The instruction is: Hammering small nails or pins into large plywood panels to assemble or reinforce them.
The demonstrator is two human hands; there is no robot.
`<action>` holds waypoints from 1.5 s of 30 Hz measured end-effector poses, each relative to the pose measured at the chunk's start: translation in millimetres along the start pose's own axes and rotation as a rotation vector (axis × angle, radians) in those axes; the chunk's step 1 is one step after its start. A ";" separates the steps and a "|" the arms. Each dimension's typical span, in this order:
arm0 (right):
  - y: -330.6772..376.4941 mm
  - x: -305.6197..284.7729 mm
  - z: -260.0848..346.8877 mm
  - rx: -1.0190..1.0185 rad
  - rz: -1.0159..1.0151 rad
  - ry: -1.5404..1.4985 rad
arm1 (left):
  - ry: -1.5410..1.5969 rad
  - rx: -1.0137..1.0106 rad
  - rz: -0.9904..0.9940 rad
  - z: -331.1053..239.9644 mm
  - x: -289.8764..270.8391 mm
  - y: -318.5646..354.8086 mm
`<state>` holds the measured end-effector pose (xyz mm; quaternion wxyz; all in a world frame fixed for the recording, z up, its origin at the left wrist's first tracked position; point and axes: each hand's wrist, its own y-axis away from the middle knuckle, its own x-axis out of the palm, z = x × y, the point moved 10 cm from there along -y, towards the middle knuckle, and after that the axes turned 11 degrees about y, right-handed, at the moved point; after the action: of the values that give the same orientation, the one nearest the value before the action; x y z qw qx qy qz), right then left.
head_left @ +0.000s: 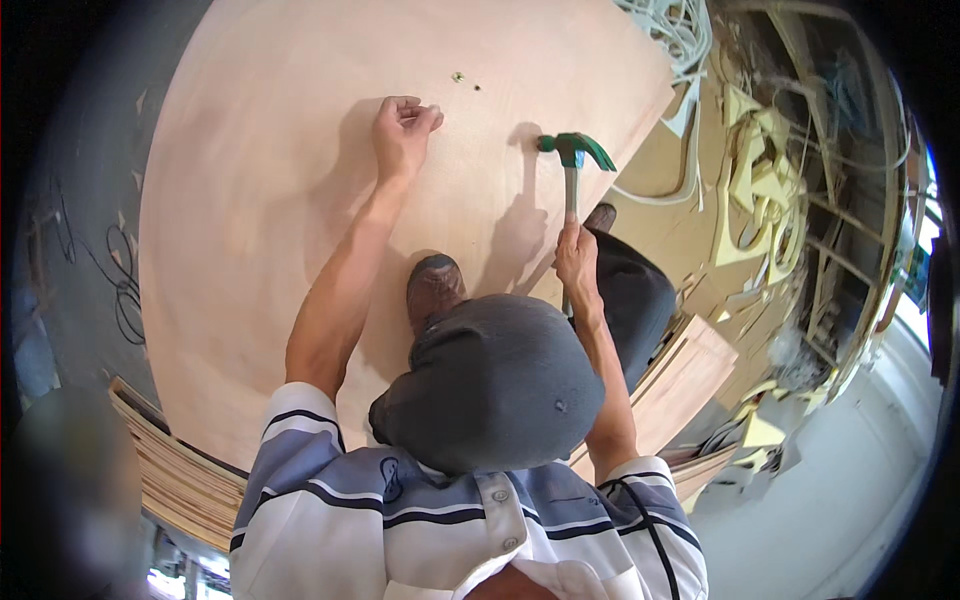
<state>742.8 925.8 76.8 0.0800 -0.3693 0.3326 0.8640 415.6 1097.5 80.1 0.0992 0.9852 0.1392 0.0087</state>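
Observation:
My right hand [577, 262] is wrapped round the handle of a claw hammer [573, 150]. Its green head is raised over the right part of a large pale plywood sheet [250, 150] and casts a shadow there. Over the same sheet, left of the hammer, my left hand [405, 138] is closed with its fingers curled in and the fingertips together; whatever may be between them is too small to make out. A little beyond it lie a tiny brass-coloured piece [458, 77] and a small dark spot [477, 88].
My brown shoe [435, 287] rests on the sheet beneath my bent knee [500, 380]. Yellow foam offcuts [755, 190] and white strips [680, 35] lie to the right. Wooden boards [690, 365] sit beside me, stacked sheets [185, 465] at lower left, and a black cable [122, 280] on the floor.

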 end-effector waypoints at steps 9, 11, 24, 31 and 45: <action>3.1 0.5 8.4 -0.073 -0.056 -0.020 | 0.411 -0.478 -0.007 44.6 43.4 -14.7; 3.9 3.5 7.4 -0.065 -0.050 -0.023 | 0.442 -0.381 0.102 42.3 50.7 -23.7; -0.3 5.2 -2.9 -0.032 -0.021 -0.118 | -0.361 0.282 0.217 -13.1 79.9 -32.5; -0.2 2.4 -0.7 -0.012 0.004 -0.110 | -0.446 0.277 0.244 -6.7 83.1 -36.9; -0.3 1.6 -2.9 -0.013 0.012 -0.078 | -0.605 -0.381 0.515 21.7 99.7 -75.6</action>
<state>743.5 924.0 74.1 0.0853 -0.3337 0.3257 0.8805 491.7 1192.0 42.9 0.3101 0.9100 -0.1504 -0.2304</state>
